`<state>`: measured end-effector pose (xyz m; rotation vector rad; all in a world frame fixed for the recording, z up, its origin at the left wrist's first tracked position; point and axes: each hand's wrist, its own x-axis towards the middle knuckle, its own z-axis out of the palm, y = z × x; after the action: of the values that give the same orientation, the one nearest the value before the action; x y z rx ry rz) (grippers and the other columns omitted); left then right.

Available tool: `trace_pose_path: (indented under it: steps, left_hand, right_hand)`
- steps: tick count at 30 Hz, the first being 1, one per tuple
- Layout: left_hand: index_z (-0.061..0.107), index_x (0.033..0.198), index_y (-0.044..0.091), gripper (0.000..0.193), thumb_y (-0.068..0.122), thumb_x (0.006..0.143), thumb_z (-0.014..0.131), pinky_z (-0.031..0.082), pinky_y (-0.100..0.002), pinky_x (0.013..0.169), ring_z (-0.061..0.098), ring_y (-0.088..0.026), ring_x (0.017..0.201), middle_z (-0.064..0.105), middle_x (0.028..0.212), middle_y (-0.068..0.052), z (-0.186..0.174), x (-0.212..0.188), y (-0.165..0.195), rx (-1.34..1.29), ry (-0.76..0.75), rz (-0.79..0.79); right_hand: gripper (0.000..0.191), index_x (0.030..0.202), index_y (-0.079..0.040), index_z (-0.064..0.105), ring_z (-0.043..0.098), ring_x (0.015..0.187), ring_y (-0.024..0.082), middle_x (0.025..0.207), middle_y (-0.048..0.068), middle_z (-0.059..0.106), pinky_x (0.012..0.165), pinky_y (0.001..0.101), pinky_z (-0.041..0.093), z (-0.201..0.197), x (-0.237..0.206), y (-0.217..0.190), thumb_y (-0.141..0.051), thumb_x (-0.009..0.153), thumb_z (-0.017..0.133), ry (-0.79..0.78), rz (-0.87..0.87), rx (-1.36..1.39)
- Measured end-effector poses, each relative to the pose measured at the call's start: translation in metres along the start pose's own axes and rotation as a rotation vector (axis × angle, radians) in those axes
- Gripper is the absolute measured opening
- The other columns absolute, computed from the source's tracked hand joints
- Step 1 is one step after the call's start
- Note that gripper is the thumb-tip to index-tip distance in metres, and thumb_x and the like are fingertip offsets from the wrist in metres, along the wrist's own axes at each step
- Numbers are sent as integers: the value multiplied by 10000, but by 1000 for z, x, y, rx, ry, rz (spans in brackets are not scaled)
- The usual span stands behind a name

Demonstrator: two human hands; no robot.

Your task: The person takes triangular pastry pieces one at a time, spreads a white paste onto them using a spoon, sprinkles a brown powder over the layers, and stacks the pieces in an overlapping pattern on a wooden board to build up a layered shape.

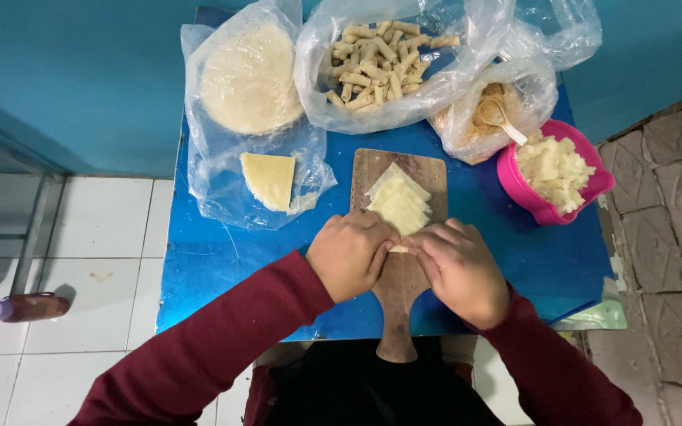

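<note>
Dough wrapper is pinched between the left hand and right hand at the near end of the wooden board on the blue desk; uneven rolling pressure could tear it or spill filling.

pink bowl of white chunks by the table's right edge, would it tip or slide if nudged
The pink bowl is heaped with white chunks, so it probably has weight and would slide on the smooth blue table rather than tip. Top pieces might spill. It sits close to the edge.
</note>
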<state>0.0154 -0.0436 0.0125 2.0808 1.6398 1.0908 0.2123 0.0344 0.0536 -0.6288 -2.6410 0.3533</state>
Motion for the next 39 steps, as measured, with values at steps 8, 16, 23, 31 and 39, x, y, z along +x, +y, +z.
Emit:
trace_pose_path:
  steps: [8,16,23,31,39]
  left_hand:
    - [702,957,127,107,208,907,656,480,-459,722,661,-303,897,667,904,-73,0,3,1,37,-20,-22]
    - [677,1016,132,217,233,827,710,479,-462,749,649,-301,964,656,962,-74,-4,3,2,71,-78,-16]
    - [693,1000,121,212,150,792,666,484,-470,754,659,-312,950,677,955,-81,-7,3,3,3,-90,-55]
    - [708,974,119,163,138,827,638,488,-470,743,665,-319,935,685,932,-83,-5,2,2,-11,-35,-51]
    - [702,989,127,149,195,860,672,481,-470,751,659,-315,946,675,943,-80,-3,3,3,22,-39,-55]
  right_hand:
    - [106,958,-86,674,604,859,307,914,55,682,780,429,452,1,2,4,-52,860,696,2,-25,10]
    - [127,942,-98,694,601,852,301,875,44,679,760,433,443,1,3,1,-160,855,763,-30,39,-13]
    - [246,1010,-100,701,621,900,308,952,43,708,769,430,447,-4,4,4,-172,782,756,-71,26,26]
    - [259,1019,-92,695,626,914,323,984,66,708,773,433,463,-3,5,4,-164,775,744,-53,9,56]
    - [173,958,-94,690,632,875,324,929,62,710,761,433,469,2,6,2,-184,825,756,-47,89,58]
